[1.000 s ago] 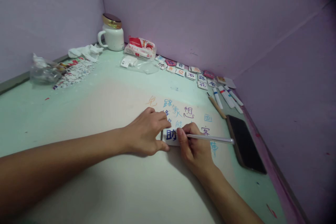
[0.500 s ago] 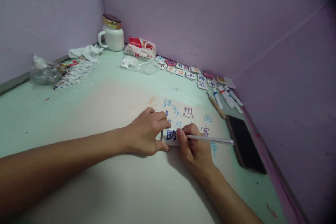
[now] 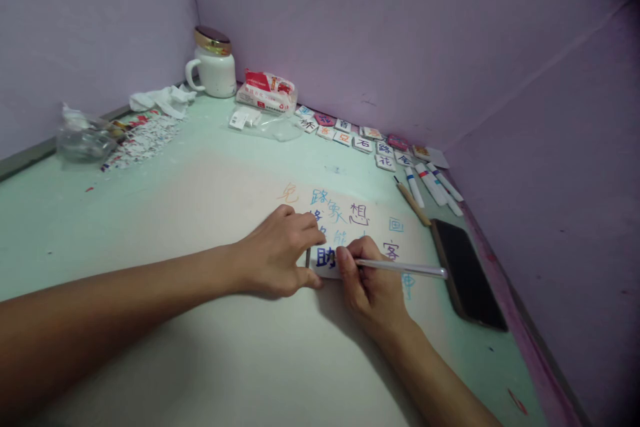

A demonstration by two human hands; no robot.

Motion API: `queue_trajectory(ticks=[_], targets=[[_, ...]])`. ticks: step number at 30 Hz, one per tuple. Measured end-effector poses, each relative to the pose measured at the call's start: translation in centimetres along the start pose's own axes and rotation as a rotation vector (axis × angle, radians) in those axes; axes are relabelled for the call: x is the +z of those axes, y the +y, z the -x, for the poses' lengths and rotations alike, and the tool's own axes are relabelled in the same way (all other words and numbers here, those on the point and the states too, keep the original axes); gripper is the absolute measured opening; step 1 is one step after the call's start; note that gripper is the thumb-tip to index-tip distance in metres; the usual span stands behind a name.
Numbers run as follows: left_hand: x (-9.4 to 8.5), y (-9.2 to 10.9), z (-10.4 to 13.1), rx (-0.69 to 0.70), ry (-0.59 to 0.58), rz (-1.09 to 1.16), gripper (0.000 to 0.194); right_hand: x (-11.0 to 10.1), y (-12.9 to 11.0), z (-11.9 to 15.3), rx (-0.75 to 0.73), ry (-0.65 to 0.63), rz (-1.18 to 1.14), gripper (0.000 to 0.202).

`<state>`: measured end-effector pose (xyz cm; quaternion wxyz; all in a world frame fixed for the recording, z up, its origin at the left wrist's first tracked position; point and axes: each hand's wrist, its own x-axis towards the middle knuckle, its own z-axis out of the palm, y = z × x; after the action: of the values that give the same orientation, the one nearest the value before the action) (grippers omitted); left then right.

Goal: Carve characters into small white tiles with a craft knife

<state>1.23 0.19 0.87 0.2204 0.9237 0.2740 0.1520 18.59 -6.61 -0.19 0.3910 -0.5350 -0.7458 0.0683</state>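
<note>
A small white block (image 3: 325, 269) with a dark blue Chinese character lies flat in front of me. My left hand (image 3: 287, 250) pinches it from the left, fingers at its far edge and thumb at its near edge. In my right hand (image 3: 373, 280) is a slim silver pen-shaped tool (image 3: 405, 267), gripped as one holds a pen. Its back end points right; the working tip is hidden behind my fingers at the block's right side. Beneath both hands is a large pale sheet (image 3: 235, 347) with several characters handwritten in orange, blue and purple.
Finished-looking character tiles (image 3: 363, 144) line the back wall, near white markers (image 3: 431, 185) and a wooden-handled tool (image 3: 413, 201). A phone (image 3: 467, 273) lies right. Back left are a lidded mug (image 3: 217, 73), a red-white packet (image 3: 267, 93), shredded scraps (image 3: 145, 143) and a clear plastic bag (image 3: 85, 137).
Almost nothing differs. The silver tool's back end has shifted very slightly downward; both hands and the block hold their places.
</note>
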Motion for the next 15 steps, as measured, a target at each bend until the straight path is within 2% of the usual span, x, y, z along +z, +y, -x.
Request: queue_trajectory(ticks=[15], targets=[[0.08, -0.03, 0.02, 0.01, -0.005, -0.003, 0.045, -0.11, -0.28, 0.12, 0.01, 0.005, -0.033, 0.019]])
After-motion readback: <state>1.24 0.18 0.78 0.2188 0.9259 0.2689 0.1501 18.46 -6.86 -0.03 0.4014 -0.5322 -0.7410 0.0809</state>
